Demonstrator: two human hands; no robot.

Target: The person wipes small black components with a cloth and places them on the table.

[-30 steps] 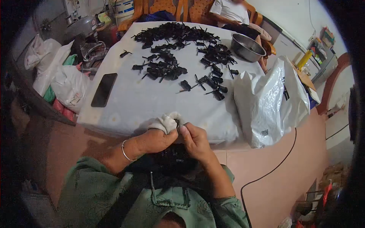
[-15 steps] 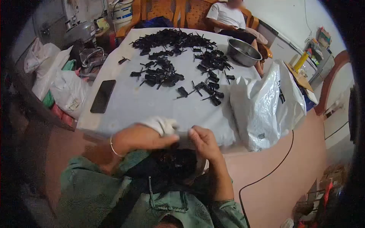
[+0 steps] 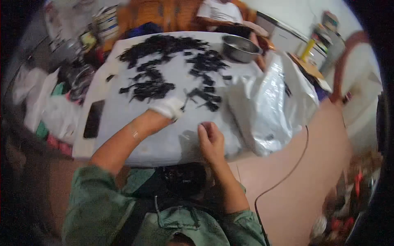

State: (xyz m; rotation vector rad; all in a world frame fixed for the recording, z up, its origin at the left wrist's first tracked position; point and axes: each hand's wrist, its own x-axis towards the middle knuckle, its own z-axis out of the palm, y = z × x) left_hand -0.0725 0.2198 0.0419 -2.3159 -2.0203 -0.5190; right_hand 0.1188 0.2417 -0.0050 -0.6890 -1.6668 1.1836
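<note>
Left hand, white-wrapped, has swung away from the right hand, up beside the black parts left of the plastic bag: 2 hands split, joint handling apparently paused. Blur hides the left's grip; right's curled, can't tell on what. Basin sits beyond the bag.

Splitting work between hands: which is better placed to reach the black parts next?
Probably the left hand: it's over the white tablecloth, close to the black parts. The right hand sits nearer the front edge, farther from them.
</note>
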